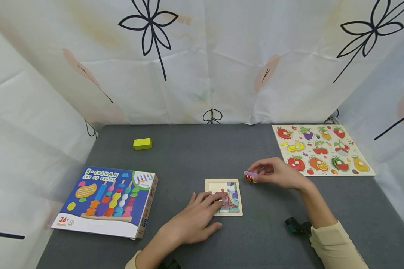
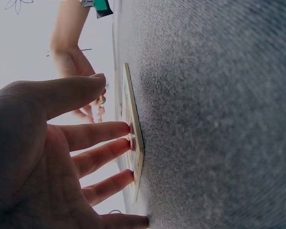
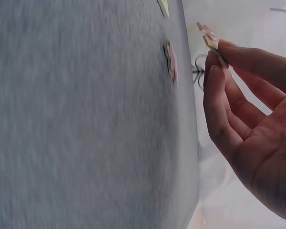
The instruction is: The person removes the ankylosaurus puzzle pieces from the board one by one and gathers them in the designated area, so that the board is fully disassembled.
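A small wooden-framed jigsaw puzzle [image 1: 240, 205] lies on the grey table, partly filled with coloured pieces. My left hand [image 1: 198, 215] rests fingertips on its pieces, with the fingers extended; the left wrist view shows them touching the puzzle board [image 2: 135, 112]. To the right of the frame, my right hand [image 1: 279, 172] pinches a puzzle piece [image 1: 250, 175] between thumb and fingertips, above the table. In the right wrist view the held piece [image 3: 213, 43] is seen edge-on, and another pinkish puzzle piece [image 3: 171, 62] lies on the table below. Its picture is too oblique to tell.
A boxed bead set [image 1: 104, 201] lies at the left, with a yellow-green block [image 1: 142, 144] behind it. A fruit peg board [image 1: 323, 149] lies at the back right. A dark strapped device [image 1: 297, 226] is by the right wrist. Patterned cloth [image 1: 205, 74] hangs around the table.
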